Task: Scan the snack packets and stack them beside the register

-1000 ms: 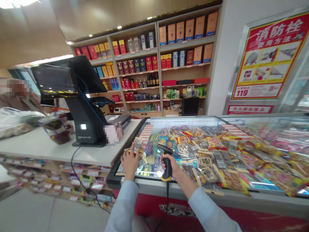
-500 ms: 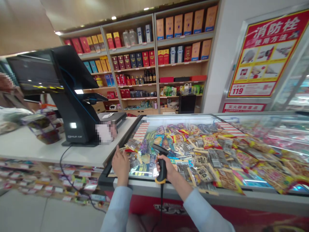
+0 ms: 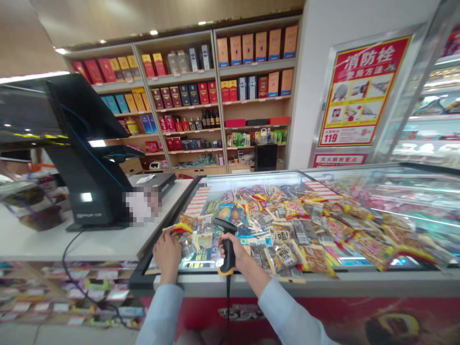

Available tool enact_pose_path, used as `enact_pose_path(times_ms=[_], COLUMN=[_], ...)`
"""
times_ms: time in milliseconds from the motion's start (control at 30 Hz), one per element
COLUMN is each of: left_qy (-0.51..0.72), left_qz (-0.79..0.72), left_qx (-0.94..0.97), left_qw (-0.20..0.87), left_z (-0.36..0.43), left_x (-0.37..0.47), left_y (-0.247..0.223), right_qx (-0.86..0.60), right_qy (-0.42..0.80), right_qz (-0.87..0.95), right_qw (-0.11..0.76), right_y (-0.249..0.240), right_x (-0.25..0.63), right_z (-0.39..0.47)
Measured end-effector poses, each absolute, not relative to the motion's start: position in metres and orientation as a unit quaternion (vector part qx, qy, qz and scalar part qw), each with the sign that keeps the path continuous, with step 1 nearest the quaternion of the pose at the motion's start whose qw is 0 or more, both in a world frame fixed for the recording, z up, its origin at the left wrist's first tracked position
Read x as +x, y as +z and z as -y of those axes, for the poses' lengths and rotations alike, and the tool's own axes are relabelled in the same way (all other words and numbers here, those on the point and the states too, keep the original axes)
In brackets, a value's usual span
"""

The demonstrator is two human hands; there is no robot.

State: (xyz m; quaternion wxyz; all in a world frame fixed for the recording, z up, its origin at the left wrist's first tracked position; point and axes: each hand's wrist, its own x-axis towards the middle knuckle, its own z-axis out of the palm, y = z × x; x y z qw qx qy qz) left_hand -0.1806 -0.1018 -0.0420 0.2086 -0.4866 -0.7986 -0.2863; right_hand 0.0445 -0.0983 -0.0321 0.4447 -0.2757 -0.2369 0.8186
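My right hand (image 3: 233, 251) is closed round the handle of a black and yellow barcode scanner (image 3: 227, 254), held upright over the front of the glass-topped freezer (image 3: 251, 276). Its cable hangs straight down. At the freezer's front left corner, my left hand (image 3: 167, 254) has its fingers bent onto the near end of a small red and yellow snack packet (image 3: 185, 224); the fingertips are partly hidden. Several clear snack packets (image 3: 285, 254) with cream strips lie to the right of the scanner, among many other bagged snacks (image 3: 295, 209).
A black checkout terminal (image 3: 91, 191) stands on the white counter (image 3: 108, 242) at left, near plastic tubs (image 3: 39, 211). A black cable (image 3: 63, 258) hangs down the counter front. Shelves of boxed goods (image 3: 190, 93) line the back wall, with a red poster (image 3: 364, 91) to the right.
The view has turned right, so everything sits further left. My left fingers, more stretched out before, are now bent at the packet, which looks slightly tipped up. My right hand still grips the scanner.
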Motion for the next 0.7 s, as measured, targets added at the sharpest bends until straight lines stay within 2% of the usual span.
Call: enact_pose_path(times_ms=[267,400,533,700], left_qy=[-0.256,-0.317,-0.400,-0.447], left_qz=[0.795,0.760,0.661,0.564], left_qx=[-0.507,-0.508,-0.582,-0.676], left_qw=[0.214,0.253,0.254,0.159], left_z=[0.103,0.099,0.090,0.078], left_x=[-0.185,-0.175,-0.122,-0.024], left_y=[-0.039,-0.026,0.007,0.027], right_qx=[-0.281,-0.234,-0.220,-0.219], right_qy=[0.799,0.796,0.763,0.729], right_qz=[0.274,0.279,0.288,0.283], right_qw=[0.456,0.483,0.535,0.583], right_y=[-0.011,0.013,0.037,0.049], right_x=[0.055,0.098,0.157,0.223], right_z=[0.107,0.115,0.118,0.122])
